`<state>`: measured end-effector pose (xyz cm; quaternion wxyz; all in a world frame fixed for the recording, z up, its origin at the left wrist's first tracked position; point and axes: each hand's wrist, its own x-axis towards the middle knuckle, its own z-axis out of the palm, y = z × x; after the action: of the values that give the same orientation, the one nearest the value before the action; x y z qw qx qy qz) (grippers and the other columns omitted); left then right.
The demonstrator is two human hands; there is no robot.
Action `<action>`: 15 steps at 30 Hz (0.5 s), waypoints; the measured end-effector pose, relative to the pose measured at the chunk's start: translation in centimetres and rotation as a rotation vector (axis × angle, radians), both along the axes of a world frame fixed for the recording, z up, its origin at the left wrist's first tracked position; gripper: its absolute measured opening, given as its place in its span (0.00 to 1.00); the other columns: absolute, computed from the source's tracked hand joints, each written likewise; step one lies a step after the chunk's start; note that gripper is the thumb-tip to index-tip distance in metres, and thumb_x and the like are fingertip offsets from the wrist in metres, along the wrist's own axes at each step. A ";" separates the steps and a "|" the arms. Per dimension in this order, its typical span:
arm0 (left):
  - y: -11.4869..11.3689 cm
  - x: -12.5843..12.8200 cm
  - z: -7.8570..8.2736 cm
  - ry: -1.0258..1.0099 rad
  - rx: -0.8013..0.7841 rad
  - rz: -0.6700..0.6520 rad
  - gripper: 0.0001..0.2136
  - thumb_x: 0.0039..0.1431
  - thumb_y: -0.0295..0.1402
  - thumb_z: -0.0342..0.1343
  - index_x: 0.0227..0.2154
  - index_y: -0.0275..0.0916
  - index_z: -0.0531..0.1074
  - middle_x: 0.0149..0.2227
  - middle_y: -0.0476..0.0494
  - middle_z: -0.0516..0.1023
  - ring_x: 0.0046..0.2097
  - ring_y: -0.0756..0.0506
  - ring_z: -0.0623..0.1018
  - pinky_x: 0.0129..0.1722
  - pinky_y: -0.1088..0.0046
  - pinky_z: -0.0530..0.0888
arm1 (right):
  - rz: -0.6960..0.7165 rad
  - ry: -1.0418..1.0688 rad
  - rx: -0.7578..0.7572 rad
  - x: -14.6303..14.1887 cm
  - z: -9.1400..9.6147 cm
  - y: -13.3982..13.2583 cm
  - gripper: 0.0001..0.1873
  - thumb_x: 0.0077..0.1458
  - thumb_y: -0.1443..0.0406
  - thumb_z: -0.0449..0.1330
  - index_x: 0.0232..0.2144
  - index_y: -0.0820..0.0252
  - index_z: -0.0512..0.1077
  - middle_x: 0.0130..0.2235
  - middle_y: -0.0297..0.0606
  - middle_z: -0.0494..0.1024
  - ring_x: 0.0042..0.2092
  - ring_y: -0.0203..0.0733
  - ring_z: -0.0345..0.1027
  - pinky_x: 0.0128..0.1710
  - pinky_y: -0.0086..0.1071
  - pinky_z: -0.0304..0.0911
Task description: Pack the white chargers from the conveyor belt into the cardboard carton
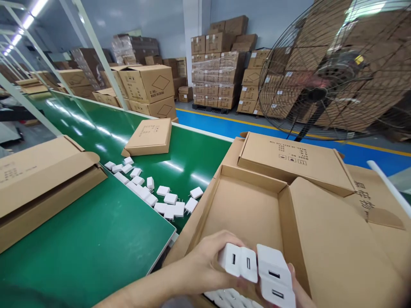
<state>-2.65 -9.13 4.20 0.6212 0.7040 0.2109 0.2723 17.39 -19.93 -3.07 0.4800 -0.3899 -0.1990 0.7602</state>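
My left hand (pixel 205 264) is closed around two white USB wall chargers (pixel 240 261), side by side with their USB slots facing me. At the bottom right, my right hand (pixel 301 291) grips two more USB wall chargers (pixel 276 276), one above the other. Most of that hand is hidden or out of frame. The two pairs are held close together over the near end of an open cardboard box (pixel 247 203). Below my hands, partly covered, lies a row of white pieces (pixel 229 298) that I cannot make out clearly.
Several loose chargers (pixel 170 199) lie on the green conveyor belt (pixel 105 122), beside a green side table (pixel 105 239). One flat carton (pixel 149 137) rests on the belt, another (pixel 41 184) at left. A closed carton (pixel 292 160) and a large fan (pixel 316 92) stand beyond the open box.
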 end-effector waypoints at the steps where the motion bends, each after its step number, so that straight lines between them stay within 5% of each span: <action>1: 0.2 0.0 0.6 0.084 0.028 -0.043 0.19 0.47 0.36 0.68 0.43 0.39 0.73 0.45 0.40 0.78 0.46 0.41 0.78 0.45 0.69 0.73 | -0.073 -0.092 0.003 0.6 0.0 0.0 0.25 0.39 0.37 0.62 0.40 0.31 0.79 0.47 0.31 0.82 0.52 0.58 0.73 0.53 0.48 0.68; 4: 1.0 0.6 2.7 0.311 0.179 -0.236 0.19 0.52 0.39 0.64 0.46 0.41 0.72 0.45 0.43 0.78 0.45 0.42 0.78 0.43 0.71 0.72 | -0.255 -0.524 0.042 4.0 0.5 -0.3 0.29 0.31 0.39 0.67 0.38 0.35 0.80 0.45 0.39 0.83 0.49 0.66 0.73 0.46 0.52 0.73; 8: 1.6 3.1 4.1 0.526 0.371 -0.465 0.23 0.56 0.41 0.62 0.53 0.45 0.66 0.48 0.43 0.78 0.47 0.42 0.78 0.38 0.73 0.72 | -0.330 -1.288 0.161 9.3 0.5 -1.9 0.20 0.37 0.43 0.69 0.37 0.29 0.79 0.46 0.39 0.82 0.51 0.64 0.71 0.48 0.55 0.69; 12: 0.1 6.9 2.5 0.843 0.679 -0.541 0.23 0.57 0.36 0.60 0.52 0.32 0.65 0.38 0.36 0.80 0.38 0.37 0.80 0.27 0.69 0.70 | -0.101 -1.783 0.441 10.9 -1.6 -3.8 0.16 0.45 0.45 0.66 0.38 0.31 0.78 0.42 0.37 0.83 0.49 0.63 0.73 0.56 0.67 0.58; 15: -1.4 9.7 0.3 0.925 0.880 -0.586 0.18 0.53 0.29 0.59 0.47 0.28 0.70 0.37 0.34 0.80 0.37 0.37 0.80 0.31 0.65 0.72 | 0.174 -1.886 0.562 9.4 -2.5 -4.7 0.16 0.50 0.46 0.62 0.41 0.35 0.76 0.42 0.35 0.83 0.47 0.62 0.74 0.52 0.70 0.60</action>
<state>7.07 -10.52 4.53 0.1729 0.9614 0.1251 -0.1736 26.81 -24.59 -5.60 0.1425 -0.6920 -0.7012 0.0960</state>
